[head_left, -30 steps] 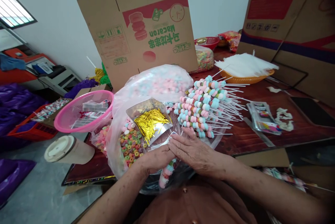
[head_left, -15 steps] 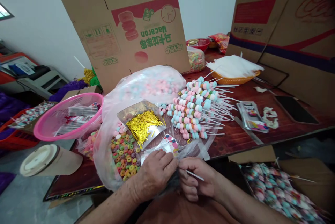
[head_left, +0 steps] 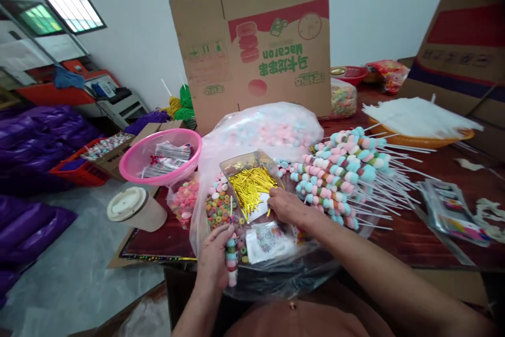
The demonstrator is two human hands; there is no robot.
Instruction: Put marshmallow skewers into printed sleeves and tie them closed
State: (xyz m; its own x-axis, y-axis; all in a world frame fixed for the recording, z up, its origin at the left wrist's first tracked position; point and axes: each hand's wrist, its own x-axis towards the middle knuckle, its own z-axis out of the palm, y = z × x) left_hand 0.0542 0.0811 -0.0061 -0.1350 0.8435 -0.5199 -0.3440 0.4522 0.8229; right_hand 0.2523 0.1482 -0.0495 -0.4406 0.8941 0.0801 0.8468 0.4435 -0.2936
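My left hand is closed around a marshmallow skewer in a clear printed bag. The skewer is held upright, its white stick pointing up and its candy end down. My right hand reaches to the front right edge of an open pouch of gold twist ties. Its fingertips are pinched together, with a gold twist tie showing just below them. Between my hands lie flat clear printed bags. Loose ring-shaped candies sit beside my left hand.
Unwrapped marshmallow skewers are piled to the right, sticks pointing right. Behind the pouch lies a big bag of marshmallows, and a cardboard box stands behind it. A pink basket and a lidded cup are at left.
My hands have parted. The left has moved left and holds the skewer upright; the right has let go of the white stick and moved to the twist ties. The view has swung left.
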